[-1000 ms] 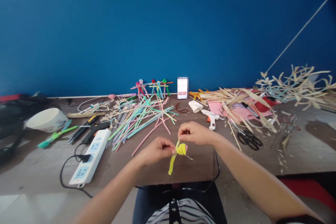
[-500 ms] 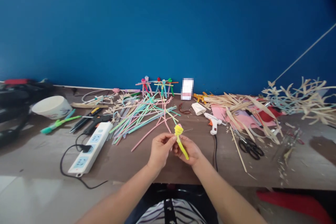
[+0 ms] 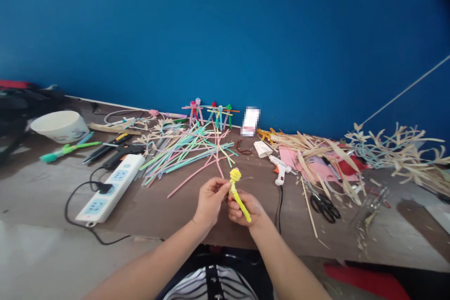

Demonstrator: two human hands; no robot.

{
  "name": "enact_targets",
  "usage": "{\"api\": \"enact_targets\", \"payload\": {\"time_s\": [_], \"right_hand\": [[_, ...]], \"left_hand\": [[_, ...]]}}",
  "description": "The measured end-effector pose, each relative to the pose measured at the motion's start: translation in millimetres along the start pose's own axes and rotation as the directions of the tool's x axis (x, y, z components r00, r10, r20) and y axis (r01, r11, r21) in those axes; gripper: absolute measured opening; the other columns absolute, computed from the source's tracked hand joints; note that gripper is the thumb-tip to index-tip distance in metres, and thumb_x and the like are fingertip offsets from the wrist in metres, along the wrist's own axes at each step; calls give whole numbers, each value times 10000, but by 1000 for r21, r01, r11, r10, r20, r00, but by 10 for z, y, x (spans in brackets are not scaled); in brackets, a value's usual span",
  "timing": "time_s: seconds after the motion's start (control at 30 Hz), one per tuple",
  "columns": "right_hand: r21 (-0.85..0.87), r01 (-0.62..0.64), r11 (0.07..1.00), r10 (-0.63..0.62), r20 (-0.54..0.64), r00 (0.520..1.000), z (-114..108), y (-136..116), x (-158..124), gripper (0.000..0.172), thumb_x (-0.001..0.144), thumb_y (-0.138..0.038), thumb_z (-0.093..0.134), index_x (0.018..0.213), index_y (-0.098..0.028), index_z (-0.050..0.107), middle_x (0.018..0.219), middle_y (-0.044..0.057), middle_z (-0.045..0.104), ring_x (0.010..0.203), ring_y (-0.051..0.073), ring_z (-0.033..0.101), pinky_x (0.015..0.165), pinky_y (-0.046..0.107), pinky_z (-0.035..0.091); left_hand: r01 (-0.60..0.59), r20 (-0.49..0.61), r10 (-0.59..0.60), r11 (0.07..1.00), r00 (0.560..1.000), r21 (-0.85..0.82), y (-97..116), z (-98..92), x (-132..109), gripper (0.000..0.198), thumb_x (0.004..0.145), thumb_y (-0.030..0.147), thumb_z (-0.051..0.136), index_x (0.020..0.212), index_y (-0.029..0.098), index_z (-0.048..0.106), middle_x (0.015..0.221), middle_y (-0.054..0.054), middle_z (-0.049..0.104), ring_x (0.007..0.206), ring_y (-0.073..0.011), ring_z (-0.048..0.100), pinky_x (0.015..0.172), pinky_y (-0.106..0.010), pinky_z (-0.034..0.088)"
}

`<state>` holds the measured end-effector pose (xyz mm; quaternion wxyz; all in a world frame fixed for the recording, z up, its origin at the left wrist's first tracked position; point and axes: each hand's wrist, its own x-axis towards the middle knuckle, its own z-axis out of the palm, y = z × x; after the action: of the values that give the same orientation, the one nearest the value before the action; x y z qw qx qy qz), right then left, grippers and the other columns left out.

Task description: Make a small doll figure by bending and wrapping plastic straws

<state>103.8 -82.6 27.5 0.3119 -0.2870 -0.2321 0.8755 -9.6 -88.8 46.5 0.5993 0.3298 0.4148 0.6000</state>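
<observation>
A yellow pipe cleaner figure is in my hands over the front of the table. Its top is a coiled knob with a touch of pink, and its stem slants down to the right. My left hand pinches it just below the knob with thumb and forefinger. Curled behind the stem, the fingers of my right hand hold it too. A thin wire with a small loop sticks out to the right near the knob. Beyond my hands lies a pile of pastel pipe cleaners.
Small pipe cleaner figures stand by the blue wall. To the left are a power strip, a black glue gun and a white bowl. To the right lie a white glue gun, black-handled scissors and dried strips.
The camera view has tilted and shifted slightly. Both hands keep hold of the yellow figure, and its stem hangs at almost the same slant.
</observation>
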Motion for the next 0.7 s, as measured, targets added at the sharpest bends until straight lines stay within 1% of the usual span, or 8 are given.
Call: {"api": "enact_targets", "payload": {"time_s": [0.13, 0.27, 0.33, 0.47, 0.53, 0.6, 0.63, 0.7], "right_hand": [[-16, 20, 1000, -21, -39, 999, -32, 14, -23, 123, 721, -242, 481, 627, -163, 485, 378, -94, 333, 283, 36, 241, 362, 181, 256], [-72, 37, 997, -44, -103, 994, -92, 17, -40, 193, 730, -312, 486, 600, -173, 454, 355, -108, 266, 275, 35, 177, 339, 176, 217], [-120, 44, 992, -61, -146, 987, -132, 20, -34, 227, 695, -347, 526, 575, -179, 431, 343, -112, 253, 269, 37, 169, 322, 180, 200], [-250, 109, 962, -178, -271, 946, -193, 3, -34, 295, 633, -419, 594, 574, -177, 436, 370, -94, 326, 296, 49, 250, 325, 188, 216], [-316, 174, 933, -283, -339, 897, -176, -17, -67, 294, 642, -428, 602, 616, -167, 470, 424, -76, 383, 343, 54, 304, 353, 187, 242], [-452, 245, 858, -435, -385, 814, -107, -32, -125, 256, 651, -394, 617, 673, -165, 504, 501, -55, 436, 416, 67, 361, 403, 192, 289], [-566, 265, 781, -531, -378, 758, -54, -36, -159, 233, 645, -363, 631, 703, -168, 518, 546, -42, 461, 463, 79, 391, 440, 199, 319], [-861, 219, 459, -738, -232, 634, 68, -38, -223, 211, 637, -294, 641, 779, -176, 540, 666, -2, 511, 587, 120, 452, 544, 234, 377]], "left_hand": [[136, 73, -136, 991, 988, -2, 87, 28, 4, 230, 598, 310, 671, 672, 139, 536, 434, 83, 436, 345, -14, 303, 349, -150, 218], [280, 180, -280, 960, 943, 24, 124, 8, 46, 286, 592, 328, 672, 764, 122, 571, 372, 106, 361, 322, -9, 222, 344, -155, 153], [280, 182, -282, 959, 942, 41, 101, -14, 71, 295, 590, 326, 671, 768, 106, 590, 381, 97, 369, 335, -13, 238, 351, -158, 148], [184, 50, -189, 978, 981, 101, 58, -43, 121, 257, 586, 312, 660, 734, 108, 609, 439, 65, 445, 376, -30, 321, 372, -163, 192], [121, 0, -122, 980, 992, 158, 60, -46, 144, 224, 585, 292, 651, 708, 108, 619, 488, 42, 504, 401, -37, 356, 398, -170, 241], [78, -28, -73, 977, 997, 200, 66, -44, 163, 200, 580, 275, 642, 688, 108, 625, 521, 26, 542, 426, -49, 390, 429, -180, 282], [69, -38, -62, 975, 997, 212, 67, -40, 171, 194, 579, 272, 637, 685, 109, 626, 527, 23, 551, 437, -58, 407, 440, -185, 294], [66, -38, -59, 971, 998, 231, 64, -28, 179, 189, 580, 269, 627, 681, 109, 625, 541, 15, 565, 458, -71, 434, 453, -189, 309]]}}
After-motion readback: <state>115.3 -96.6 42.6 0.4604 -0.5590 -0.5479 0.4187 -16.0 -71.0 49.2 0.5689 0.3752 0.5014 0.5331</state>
